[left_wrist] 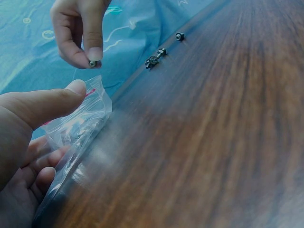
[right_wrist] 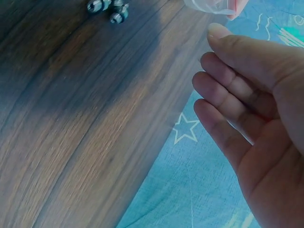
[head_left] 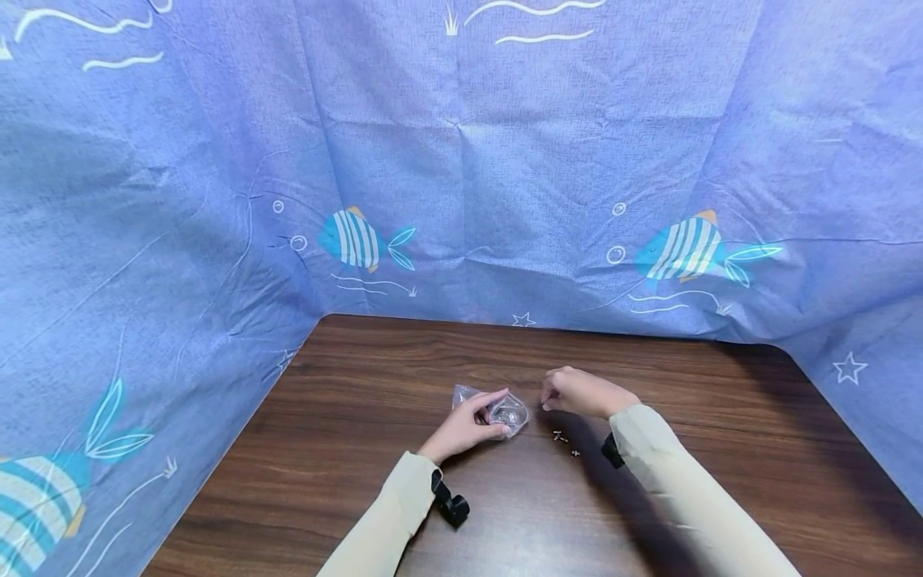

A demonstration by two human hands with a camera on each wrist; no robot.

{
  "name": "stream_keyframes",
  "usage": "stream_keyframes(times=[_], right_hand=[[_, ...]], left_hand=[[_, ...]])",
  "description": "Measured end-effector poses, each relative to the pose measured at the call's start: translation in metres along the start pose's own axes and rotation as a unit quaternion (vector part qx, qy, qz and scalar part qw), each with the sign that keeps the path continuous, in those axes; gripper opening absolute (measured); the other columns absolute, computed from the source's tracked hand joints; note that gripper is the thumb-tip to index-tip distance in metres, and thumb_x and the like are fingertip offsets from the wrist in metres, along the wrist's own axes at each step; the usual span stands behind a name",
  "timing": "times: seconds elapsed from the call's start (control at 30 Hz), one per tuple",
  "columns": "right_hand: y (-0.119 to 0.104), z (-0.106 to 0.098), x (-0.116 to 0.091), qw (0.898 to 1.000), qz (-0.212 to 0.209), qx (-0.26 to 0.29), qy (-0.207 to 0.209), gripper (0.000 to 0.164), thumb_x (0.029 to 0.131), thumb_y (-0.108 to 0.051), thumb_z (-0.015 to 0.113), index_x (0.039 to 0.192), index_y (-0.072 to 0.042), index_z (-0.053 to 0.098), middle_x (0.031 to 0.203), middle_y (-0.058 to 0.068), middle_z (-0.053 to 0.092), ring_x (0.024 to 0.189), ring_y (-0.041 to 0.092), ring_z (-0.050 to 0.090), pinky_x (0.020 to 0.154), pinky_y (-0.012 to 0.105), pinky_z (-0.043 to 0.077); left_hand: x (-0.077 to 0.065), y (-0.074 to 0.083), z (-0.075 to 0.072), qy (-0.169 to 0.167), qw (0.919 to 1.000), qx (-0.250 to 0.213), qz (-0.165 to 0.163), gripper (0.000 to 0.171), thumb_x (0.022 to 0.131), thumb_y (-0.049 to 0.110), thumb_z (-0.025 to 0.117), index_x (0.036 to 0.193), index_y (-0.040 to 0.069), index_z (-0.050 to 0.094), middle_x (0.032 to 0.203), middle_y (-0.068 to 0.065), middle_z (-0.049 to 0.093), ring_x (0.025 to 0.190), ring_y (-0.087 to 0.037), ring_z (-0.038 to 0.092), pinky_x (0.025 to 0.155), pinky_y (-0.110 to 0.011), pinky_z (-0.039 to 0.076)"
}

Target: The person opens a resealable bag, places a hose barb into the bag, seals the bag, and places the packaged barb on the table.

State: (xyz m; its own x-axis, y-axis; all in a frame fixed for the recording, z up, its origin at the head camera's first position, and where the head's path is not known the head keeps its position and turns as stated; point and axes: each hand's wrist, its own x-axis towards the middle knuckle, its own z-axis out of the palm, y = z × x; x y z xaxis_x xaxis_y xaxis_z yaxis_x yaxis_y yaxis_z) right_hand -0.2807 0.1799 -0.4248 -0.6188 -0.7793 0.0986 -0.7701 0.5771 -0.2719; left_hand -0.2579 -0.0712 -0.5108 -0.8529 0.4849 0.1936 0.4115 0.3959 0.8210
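My left hand (head_left: 464, 429) holds a clear plastic zip bag (head_left: 516, 413) by its edge, thumb on one side and fingers behind. The bag's mouth, with a red line along it (left_wrist: 90, 92), faces the right hand, and small shiny pieces lie inside. To the right, just above the table, my right hand (head_left: 582, 392) pinches a small metal screw (left_wrist: 92, 63) between thumb and finger; its own wrist view hides that screw. Nearer me lie several similar small screws (left_wrist: 152, 62), most in a cluster (right_wrist: 114, 9), with a single one (head_left: 575, 453) apart.
The dark wood-grain table (head_left: 346, 449) reaches back to a blue cloth (head_left: 461, 184) printed with fish, which stands along its back and sides. Black straps with cameras (head_left: 453, 508) sit on both wrists, below pale sleeves (head_left: 692, 489).
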Motion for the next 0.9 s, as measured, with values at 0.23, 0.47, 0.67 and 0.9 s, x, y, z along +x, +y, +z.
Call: stream_keyframes(times=[0.23, 0.47, 0.67, 0.9], right_hand=[[-0.007, -0.001, 0.008, 1.0, -0.003, 0.001, 0.001, 0.004, 0.082, -0.008, 0.072, 0.079, -0.009, 0.07, 0.079, -0.004, 0.063, 0.072, 0.005, 0.06, 0.069, 0.021, 0.052], [-0.017, -0.002, 0.018, 1.0, -0.005, 0.008, 0.006, 0.003, 0.082, -0.007, 0.072, 0.081, -0.006, 0.07, 0.08, -0.002, 0.064, 0.074, 0.008, 0.061, 0.071, 0.022, 0.053], [-0.022, -0.001, 0.025, 1.0, -0.014, 0.009, 0.006, 0.006, 0.081, -0.001, 0.069, 0.081, -0.007, 0.07, 0.079, -0.002, 0.063, 0.073, 0.007, 0.059, 0.07, 0.022, 0.052], [-0.024, 0.0, 0.029, 1.0, -0.015, 0.006, 0.002, 0.005, 0.081, -0.002, 0.07, 0.082, -0.007, 0.071, 0.08, -0.004, 0.063, 0.074, 0.006, 0.06, 0.071, 0.022, 0.052]], left_hand=[[0.001, -0.001, 0.0, 0.0, 1.0, 0.0, 0.0, 0.064, 0.083, 0.025, 0.075, 0.141, 0.013, 0.049, 0.094, -0.007, 0.059, 0.078, -0.011, 0.051, 0.067, -0.02, 0.043], [0.002, -0.001, 0.0, 0.0, 1.0, -0.002, 0.0, 0.064, 0.083, 0.025, 0.075, 0.141, 0.012, 0.05, 0.097, -0.006, 0.059, 0.078, -0.01, 0.051, 0.067, -0.02, 0.043], [0.001, 0.0, 0.0, -0.002, 1.0, 0.001, -0.002, 0.064, 0.084, 0.026, 0.075, 0.141, 0.013, 0.049, 0.098, -0.006, 0.059, 0.077, -0.009, 0.05, 0.068, -0.02, 0.043], [0.001, 0.002, -0.001, -0.008, 0.9999, 0.008, -0.006, 0.065, 0.084, 0.027, 0.075, 0.141, 0.012, 0.049, 0.095, -0.006, 0.059, 0.076, -0.007, 0.05, 0.068, -0.021, 0.043]])
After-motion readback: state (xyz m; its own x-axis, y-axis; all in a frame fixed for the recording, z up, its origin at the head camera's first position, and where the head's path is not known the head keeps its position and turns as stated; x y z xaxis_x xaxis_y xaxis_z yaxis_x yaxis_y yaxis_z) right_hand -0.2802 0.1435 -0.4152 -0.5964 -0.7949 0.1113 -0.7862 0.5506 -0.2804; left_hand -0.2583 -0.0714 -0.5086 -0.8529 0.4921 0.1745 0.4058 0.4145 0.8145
